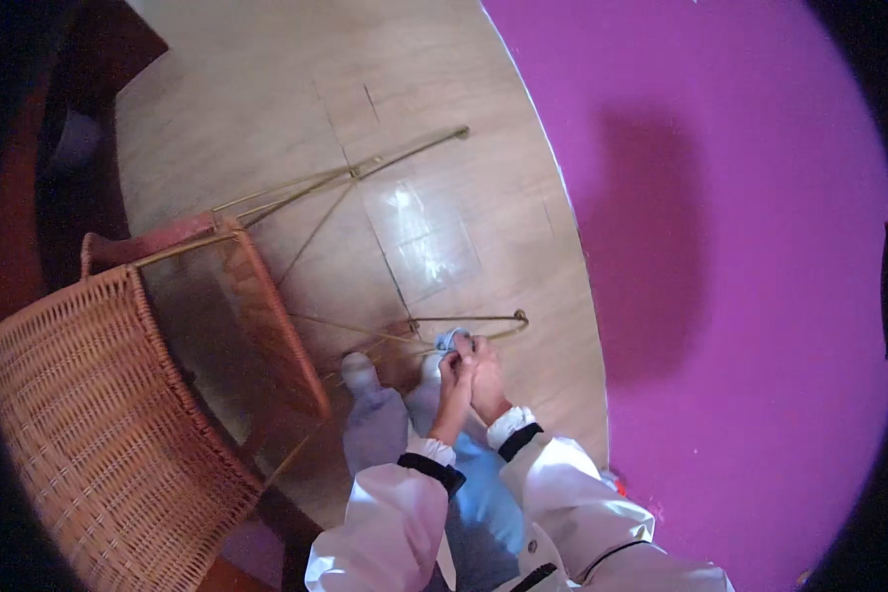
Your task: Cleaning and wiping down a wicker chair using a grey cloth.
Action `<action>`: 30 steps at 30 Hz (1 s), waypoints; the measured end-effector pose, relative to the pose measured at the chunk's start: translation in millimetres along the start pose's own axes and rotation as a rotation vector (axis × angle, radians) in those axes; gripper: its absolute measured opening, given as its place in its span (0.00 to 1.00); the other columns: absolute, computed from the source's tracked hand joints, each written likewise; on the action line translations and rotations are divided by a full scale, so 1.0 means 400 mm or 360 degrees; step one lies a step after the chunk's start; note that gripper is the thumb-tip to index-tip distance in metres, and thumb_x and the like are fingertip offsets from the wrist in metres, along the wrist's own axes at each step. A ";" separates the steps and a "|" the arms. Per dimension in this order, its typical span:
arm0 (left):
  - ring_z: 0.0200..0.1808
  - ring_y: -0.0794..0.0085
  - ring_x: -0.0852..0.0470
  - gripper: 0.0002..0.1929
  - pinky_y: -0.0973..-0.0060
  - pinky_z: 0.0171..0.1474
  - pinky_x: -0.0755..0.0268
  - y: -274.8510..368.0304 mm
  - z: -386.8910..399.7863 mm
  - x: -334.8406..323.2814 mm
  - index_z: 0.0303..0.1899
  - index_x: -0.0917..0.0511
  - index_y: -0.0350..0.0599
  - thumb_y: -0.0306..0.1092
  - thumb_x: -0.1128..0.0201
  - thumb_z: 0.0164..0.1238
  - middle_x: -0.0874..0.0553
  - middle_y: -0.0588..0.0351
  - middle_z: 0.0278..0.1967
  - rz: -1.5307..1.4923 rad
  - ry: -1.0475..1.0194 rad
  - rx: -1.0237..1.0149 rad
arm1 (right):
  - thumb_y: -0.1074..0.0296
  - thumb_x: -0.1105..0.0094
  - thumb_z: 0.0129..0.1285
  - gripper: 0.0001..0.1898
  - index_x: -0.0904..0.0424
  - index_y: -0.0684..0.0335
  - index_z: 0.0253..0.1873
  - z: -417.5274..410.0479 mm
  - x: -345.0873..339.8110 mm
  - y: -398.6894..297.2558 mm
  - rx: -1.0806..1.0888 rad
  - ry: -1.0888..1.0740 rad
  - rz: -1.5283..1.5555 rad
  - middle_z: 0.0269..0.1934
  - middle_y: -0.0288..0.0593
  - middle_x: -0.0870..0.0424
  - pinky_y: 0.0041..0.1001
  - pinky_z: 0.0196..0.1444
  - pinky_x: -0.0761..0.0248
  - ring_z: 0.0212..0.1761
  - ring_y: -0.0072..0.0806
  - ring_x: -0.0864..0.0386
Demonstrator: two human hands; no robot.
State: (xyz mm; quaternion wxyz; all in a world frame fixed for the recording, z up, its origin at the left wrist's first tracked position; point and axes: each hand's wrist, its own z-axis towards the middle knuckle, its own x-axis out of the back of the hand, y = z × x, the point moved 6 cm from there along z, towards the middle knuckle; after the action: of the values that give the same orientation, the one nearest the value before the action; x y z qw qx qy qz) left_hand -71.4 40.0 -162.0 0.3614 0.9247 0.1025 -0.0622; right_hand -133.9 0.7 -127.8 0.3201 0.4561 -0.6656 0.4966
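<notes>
My left hand point(454, 381) and my right hand point(486, 374) are pressed together low in front of me, above my feet. A small light blue item point(453, 340), apparently a cloth, pokes out past the fingertips of my right hand. My left fingers are bent against the right hand, and what they pinch is hidden. Just beyond the hands is a thin brass-coloured metal leg point(468, 319) of a tipped wicker chair point(111, 414); whether the cloth touches it I cannot tell.
The chair's other metal leg point(414, 152) stretches across the wood-look floor point(266, 103). A purple wall point(769, 259) rises on the right. A pale container point(76, 140) is in the dark area at far left. A small red-and-white item point(617, 485) is by the wall's base.
</notes>
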 end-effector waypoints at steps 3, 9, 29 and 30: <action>0.52 0.67 0.30 0.20 0.72 0.55 0.37 0.035 0.028 0.024 0.53 0.37 0.41 0.45 0.47 0.68 0.29 0.50 0.49 -0.0289 0.0091 0.0144 | 0.65 0.49 0.55 0.22 0.31 0.63 0.56 0.053 0.006 -0.042 0.0086 0.0003 0.0068 0.42 0.57 0.28 0.41 0.44 0.33 0.43 0.50 0.29; 0.51 0.70 0.30 0.22 0.73 0.55 0.37 0.112 0.112 0.021 0.56 0.37 0.42 0.47 0.48 0.69 0.29 0.54 0.49 -0.0365 0.0259 0.0164 | 0.64 0.53 0.61 0.21 0.34 0.63 0.59 0.179 -0.014 -0.026 0.0052 -0.0250 0.0178 0.42 0.57 0.28 0.41 0.45 0.33 0.43 0.51 0.28; 0.45 0.66 0.22 0.22 0.69 0.47 0.29 0.436 0.419 -0.625 0.59 0.37 0.37 0.35 0.45 0.65 0.22 0.46 0.46 -0.0538 0.0703 -0.0118 | 0.64 0.49 0.63 0.17 0.27 0.66 0.53 0.770 0.446 0.411 0.0002 -0.0849 0.0373 0.50 0.56 0.25 0.34 0.55 0.35 0.53 0.45 0.28; 0.42 0.65 0.21 0.21 0.70 0.44 0.27 0.480 0.421 -0.590 0.57 0.35 0.37 0.35 0.45 0.65 0.21 0.45 0.44 -0.0641 0.0726 -0.0067 | 0.64 0.49 0.63 0.17 0.27 0.67 0.53 0.795 0.449 0.381 0.0121 -0.0869 0.0435 0.50 0.56 0.25 0.34 0.56 0.36 0.53 0.44 0.28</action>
State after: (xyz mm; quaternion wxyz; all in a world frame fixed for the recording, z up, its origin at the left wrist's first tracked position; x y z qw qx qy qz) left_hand -262.7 -246.9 -114.6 0.3286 0.8682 0.3634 0.0788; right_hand -334.4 -340.5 -122.0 0.0423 0.4906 -0.7631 0.4186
